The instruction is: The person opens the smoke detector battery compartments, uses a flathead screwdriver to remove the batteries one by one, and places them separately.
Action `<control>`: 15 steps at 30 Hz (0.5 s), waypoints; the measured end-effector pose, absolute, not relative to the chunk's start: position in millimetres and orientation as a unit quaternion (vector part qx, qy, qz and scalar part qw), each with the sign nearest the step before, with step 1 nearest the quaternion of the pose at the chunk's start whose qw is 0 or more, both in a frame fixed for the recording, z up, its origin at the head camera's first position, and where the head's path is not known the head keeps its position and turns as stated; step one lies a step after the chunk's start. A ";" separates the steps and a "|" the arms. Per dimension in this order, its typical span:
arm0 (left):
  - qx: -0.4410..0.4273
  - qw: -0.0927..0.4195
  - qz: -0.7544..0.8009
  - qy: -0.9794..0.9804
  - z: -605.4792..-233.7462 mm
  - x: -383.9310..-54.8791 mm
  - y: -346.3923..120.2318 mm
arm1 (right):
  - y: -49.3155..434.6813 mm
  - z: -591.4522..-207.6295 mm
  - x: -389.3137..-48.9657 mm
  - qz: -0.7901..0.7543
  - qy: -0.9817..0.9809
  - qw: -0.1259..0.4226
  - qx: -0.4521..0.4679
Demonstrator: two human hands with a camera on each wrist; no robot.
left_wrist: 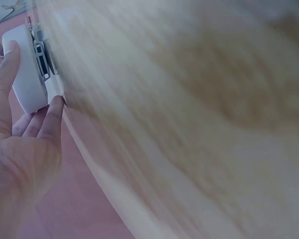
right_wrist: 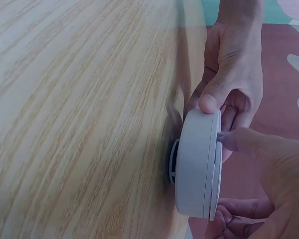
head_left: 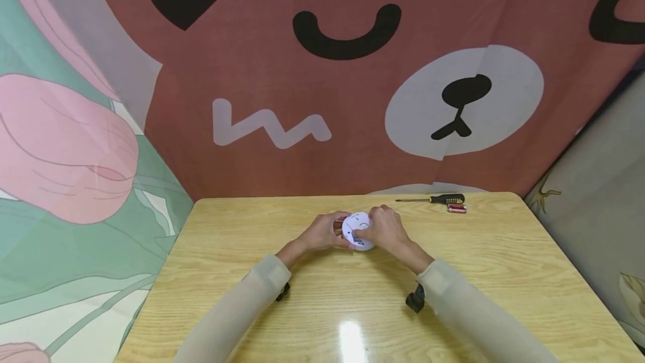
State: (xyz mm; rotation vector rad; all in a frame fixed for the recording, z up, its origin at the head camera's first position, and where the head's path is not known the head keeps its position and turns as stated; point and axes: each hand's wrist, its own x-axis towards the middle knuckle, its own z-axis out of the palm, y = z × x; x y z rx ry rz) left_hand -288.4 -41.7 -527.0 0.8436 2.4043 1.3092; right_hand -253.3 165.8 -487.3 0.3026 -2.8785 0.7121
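A round white smoke detector (head_left: 356,220) is held between both hands over the middle of the wooden table. My left hand (head_left: 320,233) grips its left edge; in the left wrist view the thumb lies along the white casing (left_wrist: 25,72) and the fingers are under its lower end. From the right, my right hand (head_left: 389,231) holds the detector, its thumb on the flat face and its other fingers at the far edge. In the right wrist view the casing (right_wrist: 193,167) stands on edge, a dark slotted part facing the table. The right thumb hides some of the flat face.
Near the back edge of the table (head_left: 282,318) lies a screwdriver (head_left: 445,199) with a black and yellow handle. Red batteries (head_left: 457,208) lie just in front of it. Behind the table hangs a cloth (head_left: 262,167) printed with a bear's face.
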 end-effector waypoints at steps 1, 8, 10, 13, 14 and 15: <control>0.291 0.138 0.453 0.831 -526.7 -288.3 -41.6 | 165.8 -486.6 -253.3 0.239 -0.962 0.080 0.100; 0.291 0.140 0.456 0.829 -524.5 -286.3 -41.3 | 165.0 -487.8 -253.7 0.244 -0.962 0.078 0.094; 0.290 0.141 0.455 0.830 -524.0 -285.8 -41.3 | 164.9 -488.3 -253.7 0.243 -0.962 0.083 0.095; 0.290 0.140 0.452 0.832 -523.6 -285.2 -41.2 | 165.6 -488.6 -253.1 0.247 -0.961 0.086 0.094; 0.290 0.140 0.452 0.832 -523.3 -284.9 -41.1 | 166.0 -488.6 -252.7 0.250 -0.960 0.084 0.093; 0.291 0.139 0.452 0.832 -523.3 -284.9 -41.0 | 166.4 -488.3 -252.1 0.254 -0.959 0.083 0.092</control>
